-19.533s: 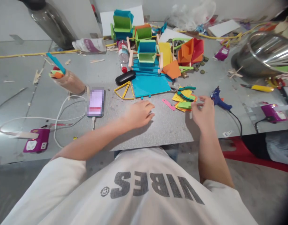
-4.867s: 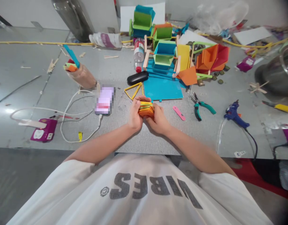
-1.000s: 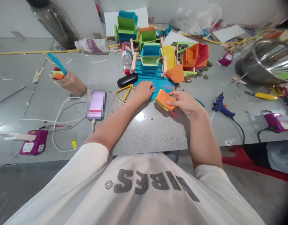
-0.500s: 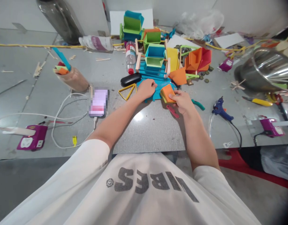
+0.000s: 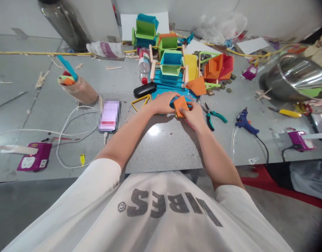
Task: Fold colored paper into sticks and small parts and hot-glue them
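Observation:
A small stack of square paper pieces (image 5: 181,106), orange on top with yellowish edges below, is pinched in my right hand (image 5: 195,114), thumb on its upper face. Close against its left side, my left hand (image 5: 165,102) curls its fingers round a dark blue piece (image 5: 173,102), mostly hidden by the hand and the stack. Beneath and behind both hands lies a bright blue sheet (image 5: 188,93). Just right of my right hand rest teal-handled pliers (image 5: 212,115), jaws apart. A yellow stick triangle (image 5: 141,102) lies left of my left hand.
Behind the hands stands a blue, green and wooden-stick construction (image 5: 172,63). Orange folded pieces (image 5: 218,68) sit to its right. A black case (image 5: 145,90), a phone (image 5: 109,115) and a cup (image 5: 81,90) are leftward; a blue glue gun (image 5: 246,120) and metal pot (image 5: 294,77) rightward.
The stack has moved left in my right hand, and my left hand has come to its side. The pliers, partly covered before, now show fully.

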A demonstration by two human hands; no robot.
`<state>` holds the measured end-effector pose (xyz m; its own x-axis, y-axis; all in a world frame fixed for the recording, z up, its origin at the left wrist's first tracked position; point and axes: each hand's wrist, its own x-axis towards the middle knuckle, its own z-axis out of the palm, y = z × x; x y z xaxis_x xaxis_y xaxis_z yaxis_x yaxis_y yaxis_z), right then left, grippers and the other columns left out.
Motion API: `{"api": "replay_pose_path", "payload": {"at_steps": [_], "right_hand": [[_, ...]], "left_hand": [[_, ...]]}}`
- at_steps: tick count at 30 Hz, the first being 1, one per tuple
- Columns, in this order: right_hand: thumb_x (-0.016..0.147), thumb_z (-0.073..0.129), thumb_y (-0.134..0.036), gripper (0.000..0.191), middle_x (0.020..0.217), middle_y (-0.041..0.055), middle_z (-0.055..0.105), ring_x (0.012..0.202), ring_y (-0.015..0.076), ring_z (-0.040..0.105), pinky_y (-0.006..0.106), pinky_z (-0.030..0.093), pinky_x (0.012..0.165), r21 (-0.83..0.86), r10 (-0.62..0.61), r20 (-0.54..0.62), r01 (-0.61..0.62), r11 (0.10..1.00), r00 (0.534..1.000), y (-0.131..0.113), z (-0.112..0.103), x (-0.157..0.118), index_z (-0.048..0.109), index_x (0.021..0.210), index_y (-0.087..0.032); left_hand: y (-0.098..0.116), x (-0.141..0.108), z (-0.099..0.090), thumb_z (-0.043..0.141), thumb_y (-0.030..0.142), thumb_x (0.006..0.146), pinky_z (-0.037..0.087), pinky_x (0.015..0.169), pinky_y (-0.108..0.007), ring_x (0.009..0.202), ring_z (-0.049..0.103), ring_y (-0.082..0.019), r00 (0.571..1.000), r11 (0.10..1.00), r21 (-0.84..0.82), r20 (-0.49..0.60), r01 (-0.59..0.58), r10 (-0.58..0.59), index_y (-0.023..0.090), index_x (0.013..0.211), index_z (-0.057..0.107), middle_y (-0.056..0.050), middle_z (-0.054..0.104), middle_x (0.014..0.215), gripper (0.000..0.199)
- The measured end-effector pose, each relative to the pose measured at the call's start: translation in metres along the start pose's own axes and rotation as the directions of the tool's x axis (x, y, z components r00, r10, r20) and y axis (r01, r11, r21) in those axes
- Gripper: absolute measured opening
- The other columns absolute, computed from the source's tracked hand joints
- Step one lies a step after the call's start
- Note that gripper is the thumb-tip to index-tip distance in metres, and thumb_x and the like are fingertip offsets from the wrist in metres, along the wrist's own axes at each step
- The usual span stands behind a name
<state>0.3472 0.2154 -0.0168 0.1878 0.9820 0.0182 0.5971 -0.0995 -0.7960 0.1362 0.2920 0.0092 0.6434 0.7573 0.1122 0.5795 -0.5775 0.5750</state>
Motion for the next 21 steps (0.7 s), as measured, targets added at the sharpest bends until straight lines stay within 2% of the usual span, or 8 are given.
{"api": "replay_pose_path", "payload": {"at_steps": [2, 6, 9, 12, 14, 16, 18, 21], "right_hand": [[0.082, 0.079, -0.046, 0.049, 0.099, 0.0113, 0.079, 0.091, 0.0310, 0.074, 0.055, 0.064, 0.091, 0.020, 0.042, -0.041, -0.041, 0.999, 0.998, -0.001, 0.002, -0.001, 0.077, 0.124, -0.019], [0.082, 0.076, -0.042, 0.051, 0.094, 0.0077, 0.077, 0.083, 0.0282, 0.074, 0.052, 0.066, 0.086, 0.125, 0.105, -0.094, -0.093, 0.988, 0.990, -0.010, 0.010, -0.010, 0.073, 0.128, -0.021], [0.081, 0.075, -0.041, 0.044, 0.091, 0.0074, 0.077, 0.077, 0.0271, 0.073, 0.050, 0.066, 0.080, 0.175, 0.118, -0.051, -0.107, 0.979, 0.992, -0.016, 0.018, -0.013, 0.072, 0.121, -0.021], [0.084, 0.075, -0.041, 0.033, 0.100, 0.0101, 0.078, 0.089, 0.0280, 0.074, 0.051, 0.066, 0.090, 0.165, 0.060, -0.149, -0.034, 0.986, 0.987, -0.016, 0.026, -0.007, 0.068, 0.110, -0.021], [0.088, 0.074, -0.041, 0.029, 0.108, 0.0118, 0.078, 0.100, 0.0286, 0.074, 0.051, 0.064, 0.099, 0.097, -0.002, -0.240, 0.026, 0.995, 0.971, -0.016, 0.030, -0.003, 0.065, 0.108, -0.022], [0.094, 0.070, -0.041, 0.026, 0.114, 0.0138, 0.076, 0.107, 0.0298, 0.072, 0.052, 0.061, 0.104, -0.014, -0.068, -0.268, 0.067, 0.998, 0.961, -0.016, 0.034, -0.001, 0.065, 0.111, -0.022], [0.101, 0.066, -0.043, 0.028, 0.124, 0.0181, 0.073, 0.117, 0.0331, 0.069, 0.054, 0.058, 0.109, -0.162, -0.146, -0.257, 0.106, 0.981, 0.955, -0.017, 0.034, -0.003, 0.069, 0.117, -0.021], [0.108, 0.057, -0.047, 0.039, 0.143, 0.0254, 0.064, 0.133, 0.0433, 0.060, 0.065, 0.051, 0.114, -0.380, -0.240, -0.207, 0.149, 0.913, 0.948, -0.021, 0.027, -0.014, 0.076, 0.128, -0.018]], "left_hand": [[0.002, -0.003, -0.002, 0.072, 0.021, 0.092, 0.050, 0.119, -0.045, 0.146, 0.065, -0.034, 0.999, 0.995, 0.100, -0.041, 0.001, 0.003, 0.022, 0.150, 0.069, -0.014, 0.069, 0.160, 0.059], [0.011, -0.003, -0.001, 0.055, 0.017, 0.101, 0.054, 0.103, -0.044, 0.122, 0.074, -0.033, 0.982, 0.979, 0.172, -0.172, 0.106, -0.076, 0.019, 0.118, 0.079, -0.015, 0.080, 0.128, 0.029], [0.016, -0.003, 0.002, 0.057, 0.019, 0.101, 0.055, 0.095, -0.044, 0.115, 0.076, -0.033, 0.975, 0.976, 0.179, -0.208, 0.122, -0.083, 0.019, 0.111, 0.079, -0.015, 0.081, 0.122, 0.024], [0.018, -0.004, 0.005, 0.056, 0.019, 0.101, 0.054, 0.097, -0.045, 0.118, 0.075, -0.034, 0.972, 0.976, 0.189, -0.226, 0.103, -0.059, 0.019, 0.111, 0.078, -0.016, 0.081, 0.124, 0.025], [0.018, -0.004, 0.007, 0.054, 0.019, 0.101, 0.053, 0.102, -0.047, 0.122, 0.073, -0.035, 0.975, 0.977, 0.194, -0.218, 0.084, -0.041, 0.019, 0.113, 0.078, -0.017, 0.080, 0.127, 0.027], [0.017, -0.005, 0.009, 0.053, 0.020, 0.102, 0.051, 0.106, -0.049, 0.126, 0.071, -0.035, 0.982, 0.978, 0.197, -0.190, 0.063, -0.025, 0.020, 0.115, 0.078, -0.017, 0.079, 0.129, 0.028], [0.016, -0.006, 0.010, 0.056, 0.023, 0.102, 0.049, 0.110, -0.049, 0.129, 0.068, -0.036, 0.989, 0.978, 0.205, -0.151, 0.032, -0.001, 0.020, 0.115, 0.079, -0.017, 0.078, 0.131, 0.027], [0.017, -0.011, 0.009, 0.065, 0.031, 0.099, 0.046, 0.112, -0.052, 0.137, 0.062, -0.039, 0.993, 0.970, 0.239, -0.092, -0.044, 0.068, 0.020, 0.122, 0.077, -0.017, 0.073, 0.140, 0.028]]}}
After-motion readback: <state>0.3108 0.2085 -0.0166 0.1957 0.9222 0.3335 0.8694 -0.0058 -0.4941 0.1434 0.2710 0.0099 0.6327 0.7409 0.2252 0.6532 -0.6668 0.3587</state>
